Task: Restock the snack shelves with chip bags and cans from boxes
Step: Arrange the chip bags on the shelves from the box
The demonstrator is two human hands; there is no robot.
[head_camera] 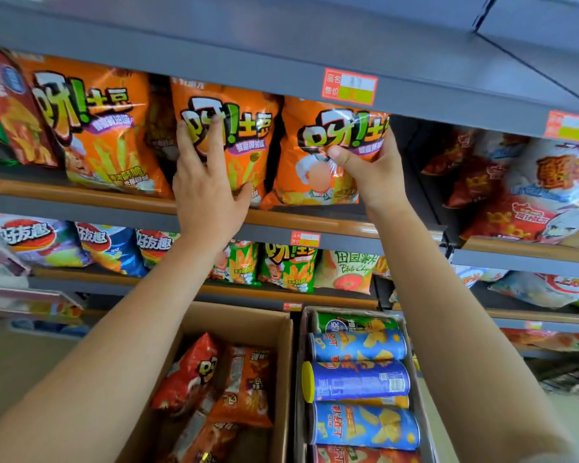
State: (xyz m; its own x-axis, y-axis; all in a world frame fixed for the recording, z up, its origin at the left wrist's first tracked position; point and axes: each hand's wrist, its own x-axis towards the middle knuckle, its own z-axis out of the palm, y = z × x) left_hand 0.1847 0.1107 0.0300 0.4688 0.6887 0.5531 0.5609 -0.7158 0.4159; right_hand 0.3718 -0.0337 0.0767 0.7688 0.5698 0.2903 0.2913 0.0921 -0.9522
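Note:
Three orange chip bags stand in a row on a high shelf (81, 195). My left hand (204, 182) lies flat with straight fingers against the middle orange bag (244, 128). My right hand (371, 172) grips the right edge of the right orange bag (308, 162), thumb across its front and fingers behind it. Below, a cardboard box (281, 379) holds red and orange chip bags (244, 385). Beside it a grey crate (303, 345) holds several blue chip cans (358, 380) lying on their sides.
A third orange bag (94, 128) stands at the left, beside a red one (10, 105). The shelf below carries blue and green bags (288, 269). Red and white bags (522, 188) fill the right-hand shelf unit. A grey shelf board (281, 58) hangs close above the orange bags.

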